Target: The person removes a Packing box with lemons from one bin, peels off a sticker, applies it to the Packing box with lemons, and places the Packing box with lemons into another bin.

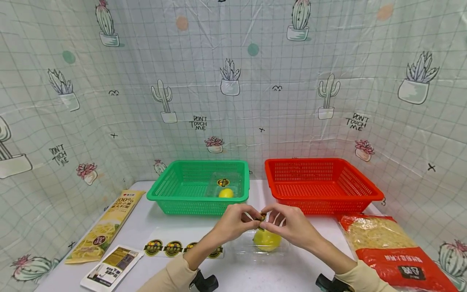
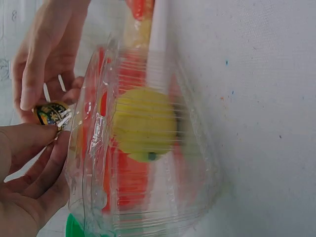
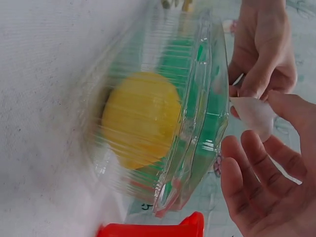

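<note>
Left hand [image 1: 235, 221] and right hand [image 1: 290, 225] both pinch one sticker [image 1: 262, 218] by thumb and fingertips, from opposite edges, just above a box [image 1: 240, 248]; whether it touches the lid, can't tell. Left wrist view gives the sticker's glossy black-and-gold print; right wrist view gets only its plain white back, curled. Box is clear, thin, ridged plastic, with a smooth, rounded yellow fruit [image 1: 267, 241] inside; a small dark stub on the fruit shows only from left wrist. Only head view shows the white sheet [image 1: 171, 234] of round stickers, plus a second box [image 1: 213, 188] and lemon-yellow ball [image 1: 226, 193] in the slotted plastic green basket [image 1: 171, 192]. Red basket [image 1: 324, 205], also slotted, near right hand.
</note>
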The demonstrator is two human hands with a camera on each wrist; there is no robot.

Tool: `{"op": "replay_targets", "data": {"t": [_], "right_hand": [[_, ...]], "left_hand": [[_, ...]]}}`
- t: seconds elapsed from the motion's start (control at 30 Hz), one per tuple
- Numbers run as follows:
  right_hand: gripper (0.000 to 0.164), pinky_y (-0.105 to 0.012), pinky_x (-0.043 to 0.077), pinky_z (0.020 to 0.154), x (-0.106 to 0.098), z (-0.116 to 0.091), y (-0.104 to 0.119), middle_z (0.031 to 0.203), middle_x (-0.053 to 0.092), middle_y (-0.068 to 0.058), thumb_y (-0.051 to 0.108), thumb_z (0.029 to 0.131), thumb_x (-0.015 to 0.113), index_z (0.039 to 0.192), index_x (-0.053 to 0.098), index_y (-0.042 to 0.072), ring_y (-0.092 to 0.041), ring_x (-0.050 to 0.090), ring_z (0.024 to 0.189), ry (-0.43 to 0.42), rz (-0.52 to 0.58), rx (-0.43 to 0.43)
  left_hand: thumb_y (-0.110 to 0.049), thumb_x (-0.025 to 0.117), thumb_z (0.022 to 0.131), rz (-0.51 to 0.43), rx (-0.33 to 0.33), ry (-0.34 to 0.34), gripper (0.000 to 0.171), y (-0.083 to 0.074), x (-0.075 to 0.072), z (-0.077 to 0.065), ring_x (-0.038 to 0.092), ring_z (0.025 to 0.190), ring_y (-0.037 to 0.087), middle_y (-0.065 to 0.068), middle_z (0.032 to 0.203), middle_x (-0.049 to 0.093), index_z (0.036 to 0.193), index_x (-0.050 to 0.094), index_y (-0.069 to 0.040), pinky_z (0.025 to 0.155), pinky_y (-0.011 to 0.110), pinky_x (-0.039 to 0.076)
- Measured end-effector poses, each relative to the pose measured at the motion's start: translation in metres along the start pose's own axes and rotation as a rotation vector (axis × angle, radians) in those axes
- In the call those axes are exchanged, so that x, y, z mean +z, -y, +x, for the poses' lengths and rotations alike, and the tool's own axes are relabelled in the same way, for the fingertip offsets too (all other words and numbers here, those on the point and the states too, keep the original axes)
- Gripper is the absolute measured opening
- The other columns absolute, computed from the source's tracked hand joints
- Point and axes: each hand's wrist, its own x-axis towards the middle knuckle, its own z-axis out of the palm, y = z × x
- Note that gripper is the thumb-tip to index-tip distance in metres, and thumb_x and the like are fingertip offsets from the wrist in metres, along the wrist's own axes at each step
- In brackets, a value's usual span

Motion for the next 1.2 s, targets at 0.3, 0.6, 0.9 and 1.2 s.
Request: {"op": "replay_targets", "data": {"t": [0.3, 0.6, 0.9, 1.2], "right_hand": [[0.018, -0.022, 0.055, 0.06, 0.0, 0.0, -0.005, 0.075, 0.066, 0.011, 0.025, 0.084, 0.079, 0.098, 0.07, 0.019, 0.0, 0.059, 0.065, -0.01, 0.009, -0.028], [0.01, -0.021, 0.054, 0.06, 0.002, 0.0, -0.008, 0.08, 0.073, 0.007, 0.008, 0.085, 0.075, 0.091, 0.073, 0.016, 0.002, 0.062, 0.07, -0.027, 0.013, -0.011], [0.009, -0.021, 0.055, 0.062, 0.001, 0.0, -0.008, 0.081, 0.074, 0.006, 0.011, 0.086, 0.075, 0.094, 0.075, 0.014, 0.0, 0.063, 0.07, -0.018, 0.03, 0.034], [0.008, -0.021, 0.055, 0.06, 0.002, 0.0, -0.008, 0.079, 0.072, 0.003, 0.015, 0.088, 0.073, 0.094, 0.076, 0.011, -0.011, 0.065, 0.064, -0.001, 0.067, 0.093]], "left_hand": [[-0.007, 0.068, 0.091, -0.061, -0.028, -0.011, 0.01, 0.004, 0.002, -0.001, 0.073, 0.07, 0.013, 0.011, 0.092, 0.075, 0.098, 0.074, -0.004, 0.064, 0.019, 0.056], [-0.004, 0.066, 0.092, -0.036, -0.008, -0.053, 0.013, 0.01, 0.0, -0.003, 0.074, 0.076, 0.019, 0.012, 0.098, 0.075, 0.101, 0.074, -0.003, 0.07, 0.019, 0.056], [-0.009, 0.069, 0.091, -0.005, -0.025, -0.076, 0.014, 0.013, -0.003, -0.003, 0.072, 0.077, 0.012, 0.009, 0.097, 0.076, 0.102, 0.075, -0.005, 0.07, 0.018, 0.056], [-0.011, 0.068, 0.092, 0.004, -0.039, -0.055, 0.014, 0.011, -0.004, -0.003, 0.072, 0.079, 0.018, 0.009, 0.095, 0.077, 0.102, 0.076, -0.005, 0.069, 0.017, 0.054]]}}
